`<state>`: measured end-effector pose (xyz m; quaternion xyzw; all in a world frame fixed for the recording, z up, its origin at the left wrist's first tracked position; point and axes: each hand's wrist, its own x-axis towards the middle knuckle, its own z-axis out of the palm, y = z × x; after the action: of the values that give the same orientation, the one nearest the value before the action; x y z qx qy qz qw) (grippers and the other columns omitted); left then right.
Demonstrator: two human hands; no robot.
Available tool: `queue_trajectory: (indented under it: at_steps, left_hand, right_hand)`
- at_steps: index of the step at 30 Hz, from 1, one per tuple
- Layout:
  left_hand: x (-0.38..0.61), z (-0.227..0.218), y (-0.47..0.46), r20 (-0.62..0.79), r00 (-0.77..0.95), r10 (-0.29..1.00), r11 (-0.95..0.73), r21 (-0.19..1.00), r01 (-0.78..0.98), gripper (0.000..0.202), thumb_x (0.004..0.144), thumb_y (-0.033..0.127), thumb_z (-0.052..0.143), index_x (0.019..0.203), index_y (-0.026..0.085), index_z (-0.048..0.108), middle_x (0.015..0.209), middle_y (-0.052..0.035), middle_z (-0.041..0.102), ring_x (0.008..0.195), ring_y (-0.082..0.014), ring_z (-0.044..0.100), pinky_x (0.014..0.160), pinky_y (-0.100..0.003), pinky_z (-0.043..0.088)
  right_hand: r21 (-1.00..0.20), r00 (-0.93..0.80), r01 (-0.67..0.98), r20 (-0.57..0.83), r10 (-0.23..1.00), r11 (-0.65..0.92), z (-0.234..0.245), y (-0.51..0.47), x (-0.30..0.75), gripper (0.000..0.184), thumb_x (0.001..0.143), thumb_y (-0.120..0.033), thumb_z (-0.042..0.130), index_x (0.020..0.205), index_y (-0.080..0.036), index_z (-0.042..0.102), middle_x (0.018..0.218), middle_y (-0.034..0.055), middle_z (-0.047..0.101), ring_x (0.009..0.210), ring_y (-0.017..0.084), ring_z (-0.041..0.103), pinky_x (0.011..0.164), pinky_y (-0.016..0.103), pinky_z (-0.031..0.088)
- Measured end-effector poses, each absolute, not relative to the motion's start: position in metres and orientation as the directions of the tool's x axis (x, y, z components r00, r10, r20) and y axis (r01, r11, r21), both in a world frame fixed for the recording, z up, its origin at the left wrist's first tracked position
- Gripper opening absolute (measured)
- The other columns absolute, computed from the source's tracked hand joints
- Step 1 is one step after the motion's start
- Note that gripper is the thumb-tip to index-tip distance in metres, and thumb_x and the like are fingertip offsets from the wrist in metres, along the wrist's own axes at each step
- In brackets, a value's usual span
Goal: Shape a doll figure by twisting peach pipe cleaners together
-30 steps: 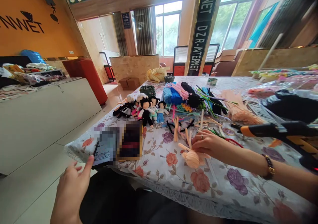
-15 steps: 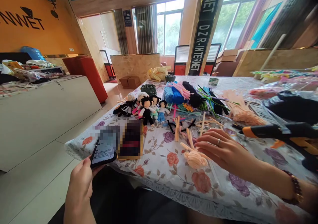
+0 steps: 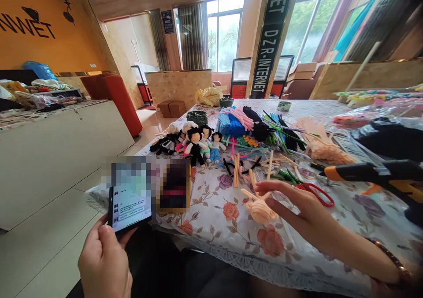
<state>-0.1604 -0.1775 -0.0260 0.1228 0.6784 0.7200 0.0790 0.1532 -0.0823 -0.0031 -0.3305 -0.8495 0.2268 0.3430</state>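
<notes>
My left hand (image 3: 105, 256) is closed around a smartphone (image 3: 130, 212) at the table's near left corner, its lit screen facing me and partly blurred out. My right hand (image 3: 299, 210) reaches over the flowered tablecloth with fingers stretched and apart. Just beneath its fingertips lies a wound peach pipe-cleaner piece (image 3: 262, 212) with strands sticking out; whether the fingers touch it I cannot tell. Red-handled scissors (image 3: 319, 194) rest behind the right hand. A second dark, blurred-out flat object with a yellow edge (image 3: 174, 187) lies right of the phone.
Several small dolls (image 3: 196, 146) sit together at the table's left. Pipe-cleaner bundles (image 3: 236, 124) are heaped behind, with cut pieces (image 3: 237, 170) in front. A black and orange glue gun (image 3: 373, 174) lies at the right. Dark woven baskets (image 3: 197, 117) stand farther back.
My left hand has brought the phone closer and turned its screen more upright toward me. My right hand has turned and shifted slightly, uncovering the scissors behind it.
</notes>
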Motion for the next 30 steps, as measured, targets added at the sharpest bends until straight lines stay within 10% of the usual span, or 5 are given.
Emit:
queue_trajectory:
  at_steps: [4, 11, 21, 30]
  left_hand:
    - [-0.108, -0.015, -0.168, 0.016, -0.878, 0.478, -0.194, 0.977, -0.088, 0.028, 0.081, 0.031, 0.055, 0.106, 0.018, 0.059, 0.103, -0.0046, 0.065, 0.091, -0.0183, 0.063, 0.077, -0.029, 0.056]
    - [-0.006, -0.043, -0.137, -0.133, -0.37, 0.92, -0.036, 0.908, -0.417, 0.047, 0.081, 0.05, 0.054, 0.119, 0.024, 0.049, 0.115, -0.0096, 0.062, 0.101, -0.0217, 0.061, 0.08, -0.03, 0.053]
    - [0.028, -0.038, -0.11, 0.102, 0.066, 0.993, -0.066, 0.91, -0.41, 0.053, 0.084, 0.032, 0.057, 0.133, 0.025, 0.038, 0.14, -0.0065, 0.045, 0.13, -0.0207, 0.04, 0.106, -0.033, 0.036]
    - [0.013, -0.019, -0.079, 0.037, 0.229, 0.973, 0.106, 0.806, -0.582, 0.074, 0.074, 0.042, 0.065, 0.138, 0.024, 0.032, 0.131, -0.0124, 0.053, 0.119, -0.0287, 0.051, 0.092, -0.039, 0.047]
  right_hand:
    - [-0.937, -0.584, 0.046, 0.256, 0.77, 0.346, -0.002, -0.086, 0.148, 0.039, 0.093, -0.035, 0.041, 0.131, -0.035, 0.039, 0.126, 0.0076, 0.057, 0.108, 0.021, 0.06, 0.091, 0.041, 0.05]
    - [-0.965, -0.595, -0.259, 0.184, 0.783, 0.03, -0.011, -0.082, 0.151, 0.053, 0.093, -0.034, 0.023, 0.144, -0.031, 0.01, 0.141, 0.0134, 0.044, 0.12, 0.026, 0.052, 0.094, 0.05, 0.045]
    - [-0.965, -0.376, -0.258, 0.154, 0.914, 0.057, -0.014, -0.06, 0.171, 0.081, 0.078, -0.014, 0.041, 0.146, -0.034, 0.003, 0.138, 0.0066, 0.049, 0.108, 0.021, 0.061, 0.082, 0.039, 0.055]
    - [-0.972, -0.408, -0.228, 0.145, 0.901, 0.053, -0.022, -0.053, 0.17, 0.077, 0.078, -0.011, 0.034, 0.146, -0.03, 0.003, 0.136, 0.0088, 0.051, 0.109, 0.022, 0.061, 0.077, 0.038, 0.056]
